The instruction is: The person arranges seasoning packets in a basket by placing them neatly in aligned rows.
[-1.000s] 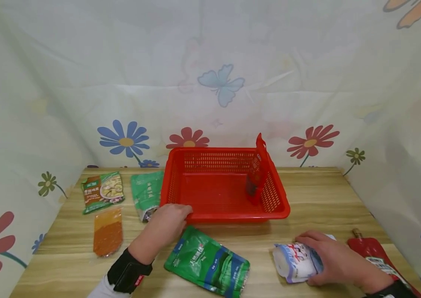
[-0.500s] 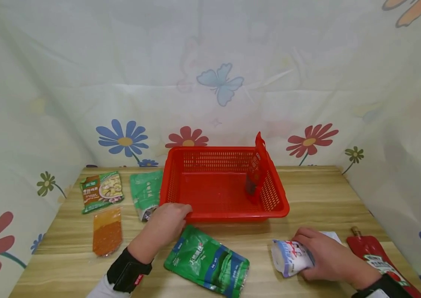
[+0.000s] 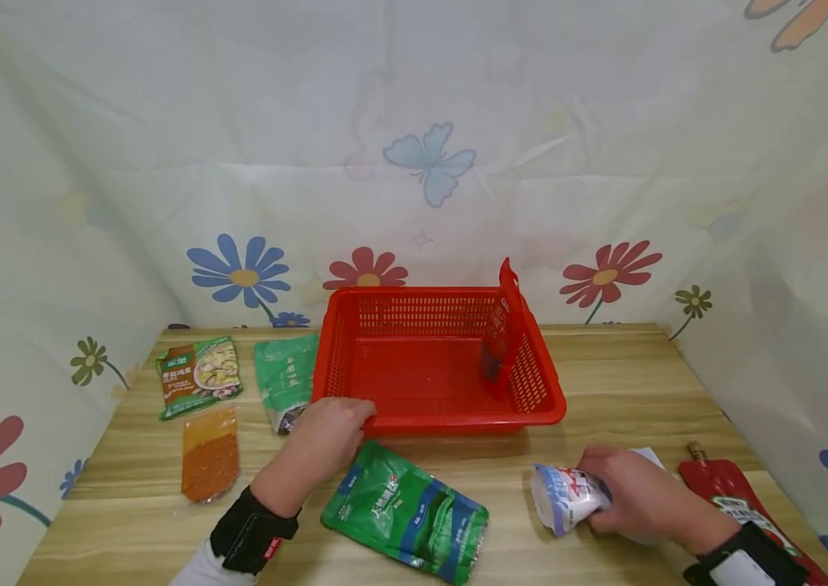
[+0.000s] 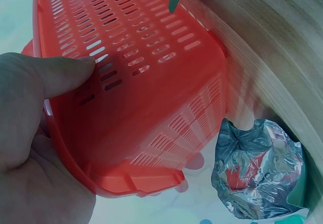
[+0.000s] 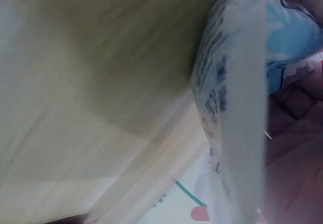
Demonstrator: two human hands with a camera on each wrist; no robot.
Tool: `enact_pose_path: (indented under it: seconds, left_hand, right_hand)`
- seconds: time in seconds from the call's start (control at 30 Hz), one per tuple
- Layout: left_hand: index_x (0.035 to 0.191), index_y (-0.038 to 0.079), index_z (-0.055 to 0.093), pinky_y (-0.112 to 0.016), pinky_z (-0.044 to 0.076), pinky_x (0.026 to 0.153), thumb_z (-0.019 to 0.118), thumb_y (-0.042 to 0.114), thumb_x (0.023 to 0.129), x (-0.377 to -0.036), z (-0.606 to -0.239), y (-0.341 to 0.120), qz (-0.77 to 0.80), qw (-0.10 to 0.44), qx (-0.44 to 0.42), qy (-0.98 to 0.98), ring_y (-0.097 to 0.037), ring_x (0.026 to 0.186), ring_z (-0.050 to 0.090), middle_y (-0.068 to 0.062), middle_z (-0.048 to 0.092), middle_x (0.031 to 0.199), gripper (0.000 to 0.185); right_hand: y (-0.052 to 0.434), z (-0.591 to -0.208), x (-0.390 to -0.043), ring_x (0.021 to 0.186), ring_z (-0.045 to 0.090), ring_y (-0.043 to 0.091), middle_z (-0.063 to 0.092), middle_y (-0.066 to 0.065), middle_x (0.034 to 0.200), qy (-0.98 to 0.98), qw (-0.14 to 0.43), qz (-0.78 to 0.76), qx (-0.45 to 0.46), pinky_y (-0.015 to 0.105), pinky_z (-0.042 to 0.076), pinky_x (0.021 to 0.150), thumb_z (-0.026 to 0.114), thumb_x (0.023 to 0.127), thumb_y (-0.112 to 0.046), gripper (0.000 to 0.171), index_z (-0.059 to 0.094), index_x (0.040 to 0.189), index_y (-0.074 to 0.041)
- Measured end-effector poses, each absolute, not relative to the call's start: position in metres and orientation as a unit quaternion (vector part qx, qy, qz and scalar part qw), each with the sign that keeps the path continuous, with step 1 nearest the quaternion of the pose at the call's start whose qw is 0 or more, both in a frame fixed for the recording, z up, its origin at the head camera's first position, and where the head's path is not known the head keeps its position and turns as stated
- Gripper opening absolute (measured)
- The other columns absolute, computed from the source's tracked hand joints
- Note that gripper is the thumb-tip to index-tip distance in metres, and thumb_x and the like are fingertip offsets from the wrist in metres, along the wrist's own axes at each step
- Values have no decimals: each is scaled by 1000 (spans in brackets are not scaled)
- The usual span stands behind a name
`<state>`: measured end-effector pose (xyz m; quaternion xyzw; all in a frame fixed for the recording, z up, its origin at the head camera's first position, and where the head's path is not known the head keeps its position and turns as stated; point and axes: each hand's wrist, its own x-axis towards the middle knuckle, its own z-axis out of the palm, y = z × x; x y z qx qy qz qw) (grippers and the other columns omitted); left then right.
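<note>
My left hand [image 3: 326, 435] grips the near left corner of the red plastic basket [image 3: 355, 325]; in the left wrist view the thumb [image 4: 60, 75] lies against the slotted wall of the basket [image 4: 151, 82]. A red sachet [image 3: 503, 330] leans upright inside the basket at its right wall. My right hand [image 3: 629, 492] grips a white and blue pouch [image 3: 562, 505] at the table's near right, lifted on its edge. In the right wrist view the pouch [image 5: 232, 103] fills the right side above the wooden table [image 5: 101, 82].
A green and blue packet [image 3: 408, 513] lies between my hands. A red spouted pouch [image 3: 732, 496] lies at the far right. Left of the basket lie a green packet [image 3: 285, 378], a soup-mix packet [image 3: 197, 376] and an orange sachet [image 3: 210, 454]. Flowered cloth walls surround the table [image 3: 641, 382].
My right hand has closed round the white and blue pouch and tipped it up, sliding slightly left. The left hand stays on the basket's corner.
</note>
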<state>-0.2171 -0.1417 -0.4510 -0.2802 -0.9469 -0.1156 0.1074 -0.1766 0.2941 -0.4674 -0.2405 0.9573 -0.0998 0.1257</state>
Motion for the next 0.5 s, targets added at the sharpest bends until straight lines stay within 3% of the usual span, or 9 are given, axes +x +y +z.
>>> enact_pose_path:
  seconds: [0.37, 0.5]
  left_hand:
    - [101, 13, 71, -36, 61, 78, 83, 10, 83, -216, -449, -140, -106, 105, -282, -948, -18, 78, 69, 0, 75, 90, 22]
    - [105, 12, 72, -38, 62, 80, 83, 9, 83, -216, -447, -141, -100, 99, -287, -947, -19, 82, 71, -1, 77, 94, 25]
  right_hand:
    - [276, -439, -178, 75, 50, -4, 59, -22, 88, 937, 155, -111, -294, 21, 48, 67, 89, 72, -33, 31, 70, 97, -26]
    - [265, -424, -176, 75, 49, -5, 58, -22, 87, 929, 136, -111, -327, 20, 47, 66, 88, 72, -30, 29, 69, 95, -26]
